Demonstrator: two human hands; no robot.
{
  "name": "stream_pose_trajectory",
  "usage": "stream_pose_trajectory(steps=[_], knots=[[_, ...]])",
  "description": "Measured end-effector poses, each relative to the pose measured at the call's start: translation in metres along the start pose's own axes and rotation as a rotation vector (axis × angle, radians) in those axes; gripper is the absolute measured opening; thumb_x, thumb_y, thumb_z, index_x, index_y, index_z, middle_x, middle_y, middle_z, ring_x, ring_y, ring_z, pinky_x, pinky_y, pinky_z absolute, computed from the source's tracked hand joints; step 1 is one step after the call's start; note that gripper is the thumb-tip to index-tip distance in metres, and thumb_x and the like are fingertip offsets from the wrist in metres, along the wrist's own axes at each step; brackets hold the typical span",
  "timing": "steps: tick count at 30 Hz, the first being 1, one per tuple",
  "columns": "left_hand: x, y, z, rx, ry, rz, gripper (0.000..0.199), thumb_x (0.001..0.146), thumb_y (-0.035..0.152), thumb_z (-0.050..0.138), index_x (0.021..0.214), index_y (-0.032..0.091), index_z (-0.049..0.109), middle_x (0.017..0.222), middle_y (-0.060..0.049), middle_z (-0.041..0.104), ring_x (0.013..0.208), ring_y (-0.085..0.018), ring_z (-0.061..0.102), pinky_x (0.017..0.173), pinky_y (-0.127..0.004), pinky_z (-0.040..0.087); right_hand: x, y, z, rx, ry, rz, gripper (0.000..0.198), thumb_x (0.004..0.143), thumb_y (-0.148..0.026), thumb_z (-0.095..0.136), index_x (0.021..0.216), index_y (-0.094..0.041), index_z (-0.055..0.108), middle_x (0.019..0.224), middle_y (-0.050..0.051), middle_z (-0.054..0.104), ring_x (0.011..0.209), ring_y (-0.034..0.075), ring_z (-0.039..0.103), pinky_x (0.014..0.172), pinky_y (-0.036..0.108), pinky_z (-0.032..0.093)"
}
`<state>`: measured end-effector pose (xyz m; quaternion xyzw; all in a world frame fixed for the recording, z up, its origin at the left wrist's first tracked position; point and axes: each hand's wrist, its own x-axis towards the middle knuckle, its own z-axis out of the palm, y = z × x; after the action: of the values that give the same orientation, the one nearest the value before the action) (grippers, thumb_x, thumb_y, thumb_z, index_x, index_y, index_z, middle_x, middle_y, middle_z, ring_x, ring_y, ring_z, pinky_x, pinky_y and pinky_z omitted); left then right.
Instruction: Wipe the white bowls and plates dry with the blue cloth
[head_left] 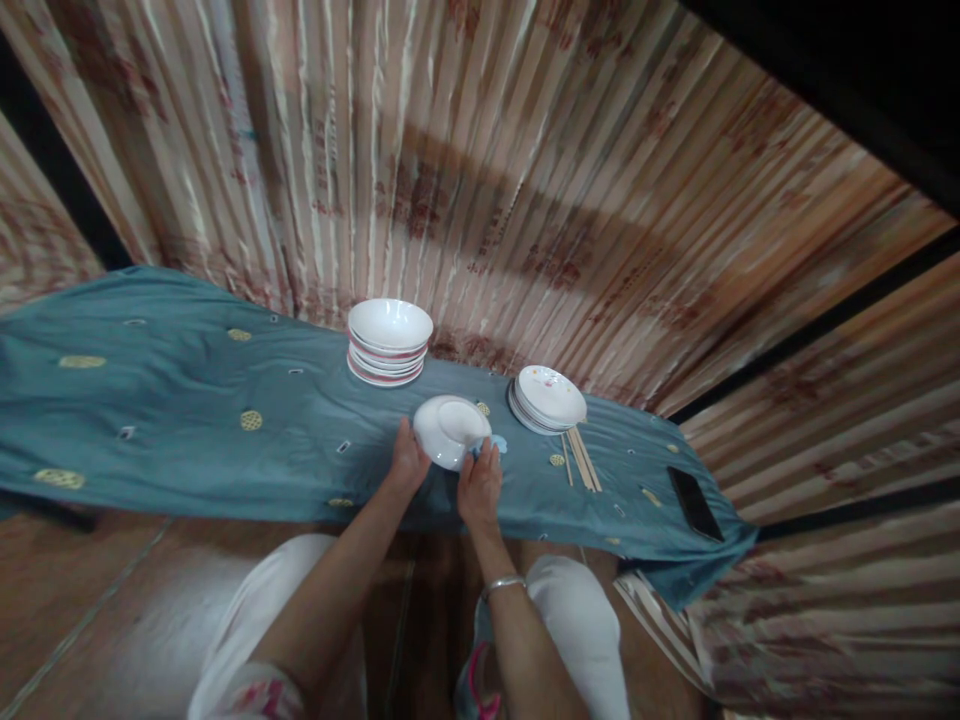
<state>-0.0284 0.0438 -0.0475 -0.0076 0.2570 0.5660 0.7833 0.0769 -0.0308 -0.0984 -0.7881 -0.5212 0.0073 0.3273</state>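
Observation:
A white dish is tilted between my hands, its underside and round foot ring facing me. My left hand is closed on the dish's left edge. On the lower right side, my right hand presses a small light blue cloth against the underside, fingers closed around it. Part of the cloth is hidden by the fingers. Beyond my left hand stands a stack of white bowls with reddish bands. To the right of my hands is a stack of white plates with a small coloured print.
Several wooden chopsticks lie in front of the plates. A black phone rests near the right end. A green patterned cloth covers the long narrow table. Pleated curtains hang behind, and dark metal bars frame the sides.

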Motion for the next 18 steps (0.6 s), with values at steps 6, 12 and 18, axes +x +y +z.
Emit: stream_pose_trajectory(steps=[6,12,18], knots=[[-0.012,0.002,0.011,0.049,0.089,-0.007,0.051,0.102,0.040,0.030,0.127,0.008,0.062,0.096,-0.012,0.078,0.101,-0.026,0.072,0.093,-0.034,0.055,-0.024,-0.001,-0.001,0.039,0.034,-0.162,0.055,0.099,-0.025,0.030,0.149,-0.004,0.037,0.154,0.028,0.037,0.148,0.033,0.030,0.111,0.058,0.037],[-0.015,0.003,0.014,0.065,0.073,-0.003,0.056,0.103,0.040,0.026,0.129,0.003,0.059,0.093,-0.013,0.078,0.101,-0.025,0.072,0.095,-0.034,0.054,-0.037,-0.013,-0.005,-0.021,-0.056,-0.333,0.066,0.088,-0.003,0.031,0.153,-0.012,0.035,0.159,0.017,0.034,0.153,0.026,0.018,0.117,0.055,0.032],[-0.015,0.003,0.013,0.026,0.042,-0.055,0.058,0.101,0.044,0.028,0.135,0.005,0.055,0.100,-0.015,0.078,0.098,-0.028,0.073,0.094,-0.040,0.056,-0.031,-0.020,-0.008,-0.060,-0.093,-0.412,0.067,0.086,-0.001,0.034,0.152,-0.012,0.038,0.159,0.016,0.035,0.153,0.027,0.019,0.118,0.054,0.032]])
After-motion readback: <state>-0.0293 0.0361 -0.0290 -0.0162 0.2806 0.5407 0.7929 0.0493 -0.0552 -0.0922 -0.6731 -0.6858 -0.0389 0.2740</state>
